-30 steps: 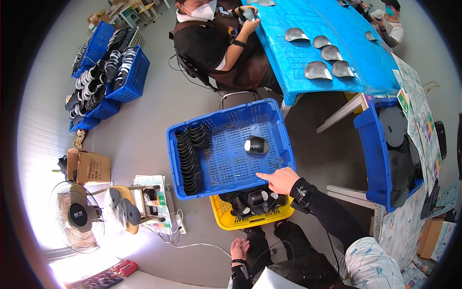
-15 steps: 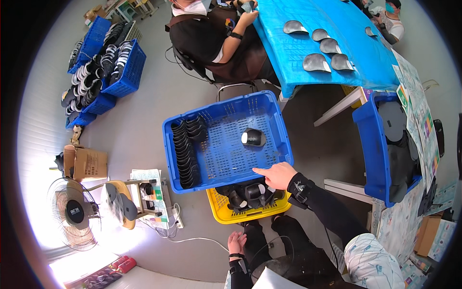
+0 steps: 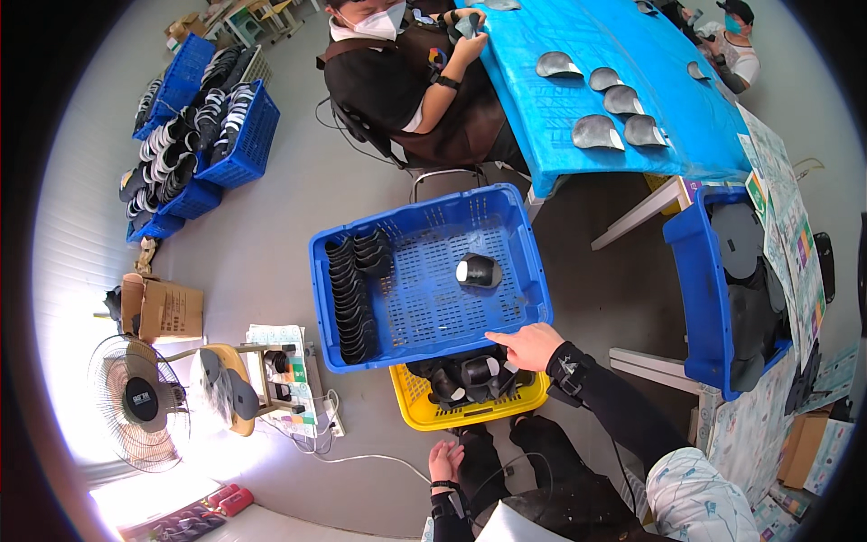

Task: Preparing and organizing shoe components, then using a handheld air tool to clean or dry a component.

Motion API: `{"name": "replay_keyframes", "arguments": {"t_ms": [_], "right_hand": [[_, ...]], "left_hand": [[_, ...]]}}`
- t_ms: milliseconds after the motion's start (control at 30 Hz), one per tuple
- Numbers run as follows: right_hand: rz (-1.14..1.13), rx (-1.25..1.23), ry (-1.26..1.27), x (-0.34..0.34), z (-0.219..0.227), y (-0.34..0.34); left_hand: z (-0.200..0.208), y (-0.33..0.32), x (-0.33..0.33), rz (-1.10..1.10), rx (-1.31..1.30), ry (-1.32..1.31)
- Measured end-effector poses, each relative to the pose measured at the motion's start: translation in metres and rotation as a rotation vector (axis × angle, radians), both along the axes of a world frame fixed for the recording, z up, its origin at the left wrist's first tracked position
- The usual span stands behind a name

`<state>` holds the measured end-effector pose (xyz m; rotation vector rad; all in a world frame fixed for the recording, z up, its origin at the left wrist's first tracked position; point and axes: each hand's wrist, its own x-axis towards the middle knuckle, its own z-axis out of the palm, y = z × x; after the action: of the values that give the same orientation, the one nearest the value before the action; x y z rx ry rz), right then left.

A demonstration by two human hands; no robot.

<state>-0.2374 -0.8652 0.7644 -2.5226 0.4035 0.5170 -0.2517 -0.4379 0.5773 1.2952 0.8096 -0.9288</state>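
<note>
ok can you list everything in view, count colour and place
middle crate: 1, blue, centre
curved pieces: many, black, middle crate's left end
loose piece: 1, black and white, in middle crate
basket: 1, yellow, nearer the person
basket pieces: several, mostly black, in basket
table: 1, blue-covered, top right
table pieces: at least six, dark grey, on table
side crate: 1, blue, right
far crates: several, blue, upper left
cardboard boxes: several, brown, left and lower right
fan: 1, dark, lower left
stool: 1, tan, beside fan
co-workers: at least two, in black and white, upper edge
left hand: 1, black-sleeved, bottom centre
right hand: 1, black-sleeved, at middle crate's rim
</note>
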Motion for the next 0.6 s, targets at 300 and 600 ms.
{"name": "replay_keyframes", "arguments": {"t_ms": [300, 600], "right_hand": [[-0.276, -0.068, -0.3, 0.025, -0.08, -0.028], [-0.305, -0.259, -0.044, 0.113, -0.198, -0.05]], "left_hand": [[-0.002, -0.009, 0.008, -0.006, -0.025, -0.007], [-0.004, -0.013, 0.017, -0.067, 0.041, -0.052]]}}
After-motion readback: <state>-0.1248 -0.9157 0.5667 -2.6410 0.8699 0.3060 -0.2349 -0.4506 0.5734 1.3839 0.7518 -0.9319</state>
